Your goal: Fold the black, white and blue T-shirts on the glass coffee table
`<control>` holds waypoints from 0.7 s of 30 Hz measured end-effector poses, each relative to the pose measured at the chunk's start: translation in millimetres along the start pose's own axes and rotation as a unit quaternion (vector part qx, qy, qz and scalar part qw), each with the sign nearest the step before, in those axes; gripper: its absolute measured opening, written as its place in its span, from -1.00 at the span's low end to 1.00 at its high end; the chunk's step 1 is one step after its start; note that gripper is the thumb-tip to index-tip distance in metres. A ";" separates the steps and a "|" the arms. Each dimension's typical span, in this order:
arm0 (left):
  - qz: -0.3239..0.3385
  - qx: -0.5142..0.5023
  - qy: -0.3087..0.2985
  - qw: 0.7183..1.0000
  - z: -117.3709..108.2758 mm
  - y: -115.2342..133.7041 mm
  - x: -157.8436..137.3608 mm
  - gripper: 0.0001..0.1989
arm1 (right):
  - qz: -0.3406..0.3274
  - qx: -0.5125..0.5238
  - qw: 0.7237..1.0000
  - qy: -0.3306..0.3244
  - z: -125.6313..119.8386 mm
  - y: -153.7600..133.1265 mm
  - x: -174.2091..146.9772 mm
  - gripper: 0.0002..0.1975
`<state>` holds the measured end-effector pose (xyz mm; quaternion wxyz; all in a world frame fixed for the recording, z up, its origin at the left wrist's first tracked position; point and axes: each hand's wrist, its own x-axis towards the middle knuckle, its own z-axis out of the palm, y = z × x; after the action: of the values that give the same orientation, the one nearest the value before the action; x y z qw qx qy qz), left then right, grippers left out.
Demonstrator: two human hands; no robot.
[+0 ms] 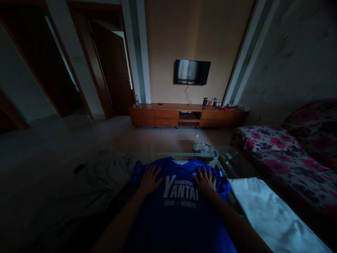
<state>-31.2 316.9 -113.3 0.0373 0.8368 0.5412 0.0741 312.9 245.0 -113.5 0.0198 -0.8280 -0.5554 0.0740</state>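
A blue T-shirt [181,221] with white "Marathon Yantai" lettering lies spread out, front side up, its neckline pointing away from me. My left hand [151,180] rests flat on the upper left of the shirt near the sleeve, fingers spread. On the upper right of the chest lies my right hand [205,182], also flat with its fingers apart. Under the shirt is a glass table [173,154] with a patterned border. To the right lies a white cloth [271,207]; to the left, a heap of grey clothing [105,172].
A floral sofa [273,140] stands at the right. Beyond the table are a bin with a bag [202,147] and a low wooden cabinet [165,114] carrying bottles and cans. A television [192,72] hangs on the wall above. Dark door [113,66] at the left stands ajar.
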 end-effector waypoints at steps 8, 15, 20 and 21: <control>-0.065 0.021 0.031 0.997 18.2 -25.8 24.2 -0.20 | -0.014 0.003 0.999 0.034 14.9 6.3 45.5 -0.23; -0.074 0.021 0.022 0.997 20.1 -29.2 57.3 -0.21 | -0.020 -0.002 0.999 0.025 16.9 -0.2 83.8 -0.23; -0.083 -0.027 -0.007 0.996 24.8 -39.7 88.0 -0.19 | -0.022 -0.007 1.000 0.012 16.7 -5.0 108.3 -0.24; -0.086 -0.038 -0.012 0.996 26.5 -41.9 94.2 -0.19 | -0.021 -0.007 1.000 0.012 16.8 -6.0 113.0 -0.24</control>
<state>-26.6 420.5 -137.5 0.0815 0.7860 0.6074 0.0815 347.0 350.7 -140.8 0.0217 -0.8171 -0.5730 0.0598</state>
